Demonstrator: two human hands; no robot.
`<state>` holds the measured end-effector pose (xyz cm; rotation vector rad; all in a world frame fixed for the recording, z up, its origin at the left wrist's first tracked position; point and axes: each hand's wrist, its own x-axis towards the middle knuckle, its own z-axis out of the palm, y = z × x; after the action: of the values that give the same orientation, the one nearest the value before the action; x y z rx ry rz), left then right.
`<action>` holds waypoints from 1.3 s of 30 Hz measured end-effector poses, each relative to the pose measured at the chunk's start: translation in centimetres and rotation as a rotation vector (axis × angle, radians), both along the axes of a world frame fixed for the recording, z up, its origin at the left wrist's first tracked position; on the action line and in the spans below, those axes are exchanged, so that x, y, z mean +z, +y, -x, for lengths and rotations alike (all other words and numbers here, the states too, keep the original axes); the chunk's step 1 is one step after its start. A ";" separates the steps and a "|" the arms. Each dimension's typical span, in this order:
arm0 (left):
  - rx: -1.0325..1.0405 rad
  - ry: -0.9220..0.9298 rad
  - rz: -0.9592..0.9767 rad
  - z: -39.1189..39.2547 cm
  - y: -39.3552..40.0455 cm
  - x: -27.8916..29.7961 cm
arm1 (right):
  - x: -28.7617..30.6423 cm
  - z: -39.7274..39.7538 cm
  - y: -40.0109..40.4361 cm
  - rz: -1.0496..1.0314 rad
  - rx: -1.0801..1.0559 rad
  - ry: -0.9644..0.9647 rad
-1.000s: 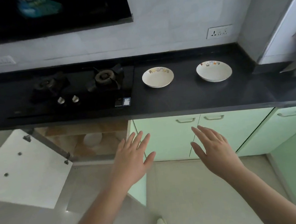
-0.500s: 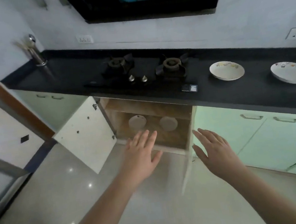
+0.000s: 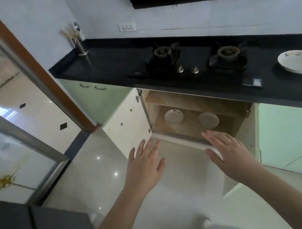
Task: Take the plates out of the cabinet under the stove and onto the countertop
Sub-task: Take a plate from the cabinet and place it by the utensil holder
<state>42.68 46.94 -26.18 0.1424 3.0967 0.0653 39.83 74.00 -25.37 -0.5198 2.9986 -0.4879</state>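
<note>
Two Plates in Open Cabinet, Both Hands Empty

Two plates lie side by side on the cabinet [image 3: 193,106] floor under the stove [image 3: 195,60]: left plate [image 3: 173,116] and right plate [image 3: 208,120]. Both doors stand open. The left hand [image 3: 145,167] hovers flat, fingers straight, holding nothing, below and left of the left plate. The right hand [image 3: 228,152] hovers likewise, fingers straight and empty, its fingertips just below the right plate, apart from it. A third plate [image 3: 300,62] rests on the dark surface [image 3: 111,64], right of the stove.
</note>
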 end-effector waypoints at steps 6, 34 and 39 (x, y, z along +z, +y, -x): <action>-0.010 -0.059 0.007 5.6 -0.7 -1.7 | -2.7 4.8 -0.7 -0.017 -0.015 -0.037; -0.233 -0.024 0.035 28.0 -14.5 -5.8 | -5.0 20.7 -16.5 -0.073 -0.182 -0.164; -0.304 -0.049 0.040 31.5 -15.4 -6.7 | -5.5 22.8 -18.4 -0.086 -0.205 -0.165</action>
<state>11.22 31.56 -32.84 0.5960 2.9849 -0.0031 16.99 55.64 -30.87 -0.1583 2.9104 -0.3900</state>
